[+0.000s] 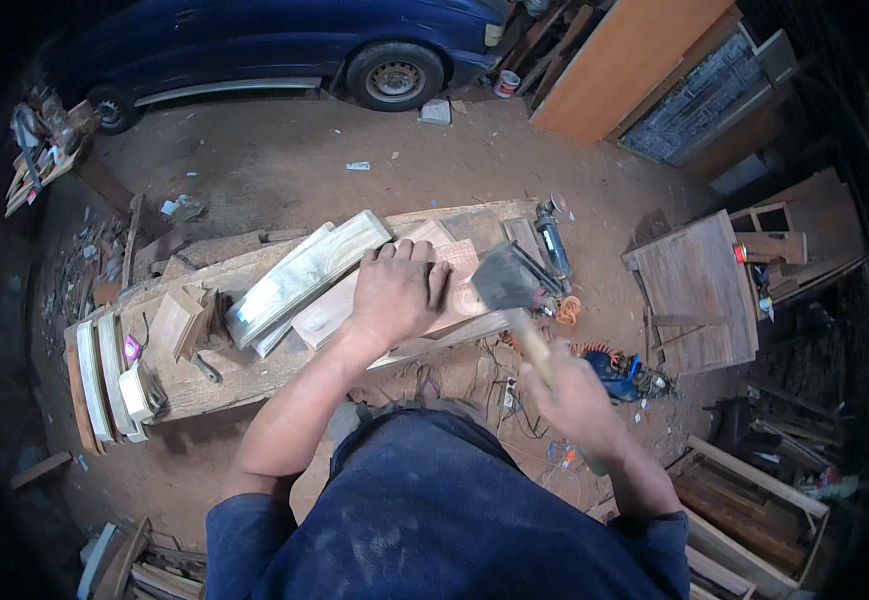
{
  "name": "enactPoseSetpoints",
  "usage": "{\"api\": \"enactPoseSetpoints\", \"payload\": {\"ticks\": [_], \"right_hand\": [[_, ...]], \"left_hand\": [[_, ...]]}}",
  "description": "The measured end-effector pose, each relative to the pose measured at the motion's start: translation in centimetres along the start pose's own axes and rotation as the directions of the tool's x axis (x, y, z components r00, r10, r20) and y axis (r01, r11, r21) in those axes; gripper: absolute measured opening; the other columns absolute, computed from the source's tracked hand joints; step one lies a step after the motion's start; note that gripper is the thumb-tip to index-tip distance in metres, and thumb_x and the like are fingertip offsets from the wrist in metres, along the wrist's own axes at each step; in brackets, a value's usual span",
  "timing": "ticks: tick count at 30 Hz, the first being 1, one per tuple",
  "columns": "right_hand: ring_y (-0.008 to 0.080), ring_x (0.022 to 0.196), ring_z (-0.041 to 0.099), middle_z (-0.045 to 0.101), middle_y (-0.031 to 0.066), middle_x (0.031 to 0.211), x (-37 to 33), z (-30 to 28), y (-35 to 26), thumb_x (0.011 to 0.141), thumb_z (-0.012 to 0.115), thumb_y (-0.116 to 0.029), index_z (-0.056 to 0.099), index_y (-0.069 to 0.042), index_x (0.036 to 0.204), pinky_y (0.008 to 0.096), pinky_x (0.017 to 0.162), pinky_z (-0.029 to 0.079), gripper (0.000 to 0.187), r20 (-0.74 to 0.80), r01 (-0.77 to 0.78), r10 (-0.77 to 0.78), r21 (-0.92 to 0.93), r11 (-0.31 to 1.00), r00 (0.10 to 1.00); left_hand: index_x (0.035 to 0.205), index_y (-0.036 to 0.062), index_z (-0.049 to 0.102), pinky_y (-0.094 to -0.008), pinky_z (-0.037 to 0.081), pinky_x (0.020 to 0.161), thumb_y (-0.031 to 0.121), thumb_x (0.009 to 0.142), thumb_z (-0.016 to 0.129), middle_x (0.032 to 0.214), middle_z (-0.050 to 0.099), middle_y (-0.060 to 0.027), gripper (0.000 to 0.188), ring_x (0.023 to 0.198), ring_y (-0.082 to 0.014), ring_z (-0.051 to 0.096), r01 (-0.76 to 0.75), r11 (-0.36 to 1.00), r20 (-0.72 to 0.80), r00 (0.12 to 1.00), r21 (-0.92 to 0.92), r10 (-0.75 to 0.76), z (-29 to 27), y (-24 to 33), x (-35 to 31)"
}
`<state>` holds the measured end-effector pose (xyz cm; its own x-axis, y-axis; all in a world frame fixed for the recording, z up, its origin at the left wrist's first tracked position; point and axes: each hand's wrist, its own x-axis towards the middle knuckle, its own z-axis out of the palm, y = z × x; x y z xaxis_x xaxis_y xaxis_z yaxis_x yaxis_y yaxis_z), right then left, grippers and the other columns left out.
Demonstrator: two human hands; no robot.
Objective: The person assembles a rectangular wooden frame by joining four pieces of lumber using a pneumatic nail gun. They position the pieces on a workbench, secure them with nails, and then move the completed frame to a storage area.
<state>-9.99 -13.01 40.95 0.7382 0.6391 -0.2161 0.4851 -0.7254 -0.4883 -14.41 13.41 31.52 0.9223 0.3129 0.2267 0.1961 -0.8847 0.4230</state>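
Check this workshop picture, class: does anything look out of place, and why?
Yes: near the right hand, a white power strip, tangled dark cables and a blue tool lie on the brown floor. They look odd there because loose wires underfoot could perhaps trip someone.

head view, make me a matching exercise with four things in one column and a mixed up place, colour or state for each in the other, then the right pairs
1. left hand
2. right hand
3. vehicle
4. slim power tool

A. at the right end of the bench
B. closed around a pale handle
C. on top of a pale board
D. dark blue, on the far side of the bench

Right pairs: 1-C, 2-B, 3-D, 4-A
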Motion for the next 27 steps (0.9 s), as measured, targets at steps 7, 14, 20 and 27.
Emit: {"api": "enactPoseSetpoints", "payload": {"ticks": [7,14,20,27], "right_hand": [[0.0514,0.086,0.067,0.066,0.0344,0.085,2.1,-1.4,-0.6,0.099,0.062,-0.03,0.053,0.01,0.115,0.0572,0.074,0.05,0.044,-0.105,0.099,-0.103,-0.045,0.994,0.989],[0.0493,0.096,0.068,0.067,0.0347,0.096,5.5,-0.5,1.2,0.098,0.063,-0.032,0.053,0.009,0.126,0.053,0.083,0.052,0.051,0.033,0.087,-0.083,-0.132,0.987,0.996],[0.0488,0.095,0.068,0.067,0.033,0.096,5.2,-1.4,0.4,0.099,0.063,-0.034,0.055,0.008,0.12,0.0524,0.082,0.052,0.048,0.002,0.111,-0.111,-0.005,0.994,0.994],[0.0502,0.092,0.067,0.067,0.0322,0.092,5.8,0.0,4.9,0.098,0.063,-0.034,0.055,0.007,0.113,0.0551,0.08,0.051,0.044,-0.019,0.081,-0.08,0.089,0.993,0.997]], "left_hand": [[0.107,-0.0006,0.066,-0.0525,0.048,0.087,0.034,0.102,0.05,0.1,0.068,-0.0208,0.038,0.094,-0.0381,0.066,-0.05,0.998,-0.028,0.998,0.036,0.051,-0.7,0.2,-0.5],[0.11,-0.0021,0.065,-0.0528,0.048,0.09,0.036,0.101,0.048,0.106,0.069,-0.0223,0.042,0.097,-0.0394,0.067,-0.016,0.998,0.022,1.0,0.065,0.015,-0.3,0.8,-0.3],[0.108,-0.0033,0.065,-0.0533,0.047,0.092,0.035,0.101,0.047,0.104,0.069,-0.0243,0.043,0.098,-0.0411,0.066,0.007,0.998,0.006,1.0,0.064,-0.007,-0.4,1.1,-0.5],[0.109,-0.0035,0.063,-0.054,0.046,0.095,0.031,0.1,0.049,0.103,0.068,-0.0265,0.039,0.102,-0.0445,0.064,0.013,1.0,0.062,0.998,0.019,-0.014,-0.8,1.6,0.4]]}}
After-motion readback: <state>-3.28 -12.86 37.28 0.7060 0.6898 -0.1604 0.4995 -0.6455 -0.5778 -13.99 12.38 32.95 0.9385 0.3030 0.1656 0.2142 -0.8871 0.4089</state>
